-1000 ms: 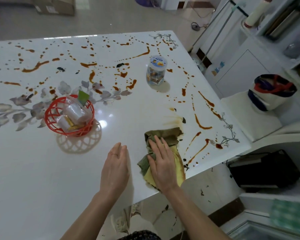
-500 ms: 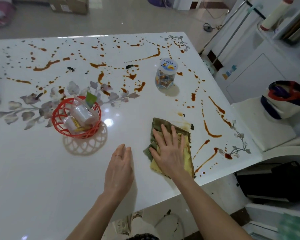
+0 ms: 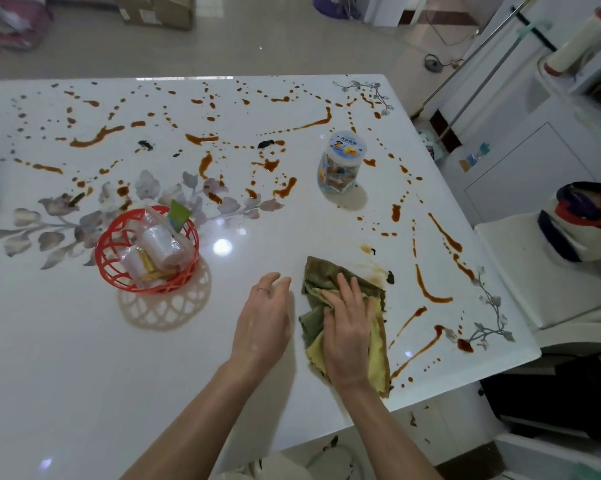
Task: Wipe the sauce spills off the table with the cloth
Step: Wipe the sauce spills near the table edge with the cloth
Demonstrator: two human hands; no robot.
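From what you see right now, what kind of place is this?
Probably a home dining area: a white table printed with flowers, a red basket and a clear lidded jar standing on it, and white cabinets beside it.

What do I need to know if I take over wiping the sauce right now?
Right hand presses flat on the cloth, near the front right edge of the table. Left hand is open beside it, holding nothing.
Done: only a smeared patch just past the cloth.
Left: streaks to the right, plus drips across the far half, around the jar and red basket.
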